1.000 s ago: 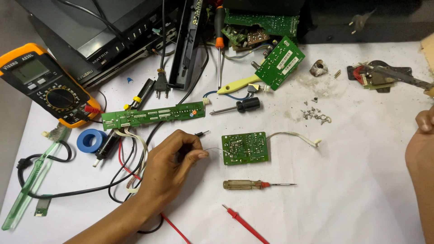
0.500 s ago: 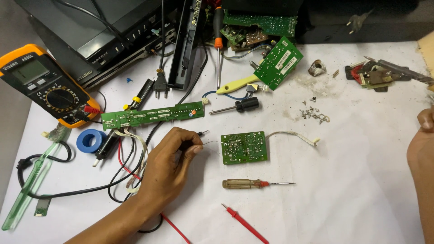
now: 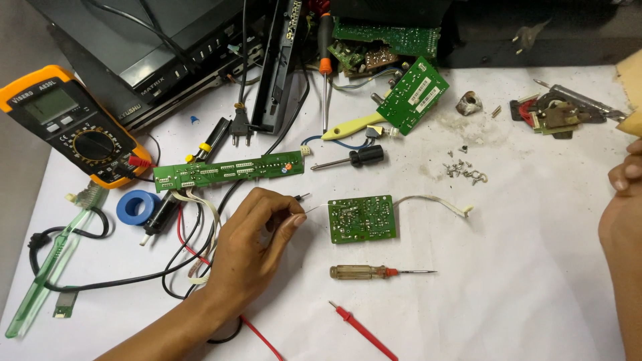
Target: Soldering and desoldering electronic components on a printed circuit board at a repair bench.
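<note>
My left hand (image 3: 251,257) rests on the white table and pinches a black meter probe (image 3: 301,197) between thumb and fingers. Its tip points right, toward a small green circuit board (image 3: 362,218) that lies just beyond the fingertips. A thin bare lead runs from my thumb to the board's left edge. My right hand (image 3: 622,220) is at the right edge of the view with its fingers curled. Most of it is cut off, and a tan object (image 3: 628,90) sits just above it.
A yellow multimeter (image 3: 73,130) lies at the left, with a long green board (image 3: 227,170) and blue tape roll (image 3: 137,206) beside it. In front lie a brown-handled screwdriver (image 3: 374,272) and a red probe (image 3: 361,329). Loose screws (image 3: 465,172) and more boards crowd the back.
Almost nothing has changed. My left hand keeps its pinch on the probe beside the small board, and the view has shifted only slightly.
</note>
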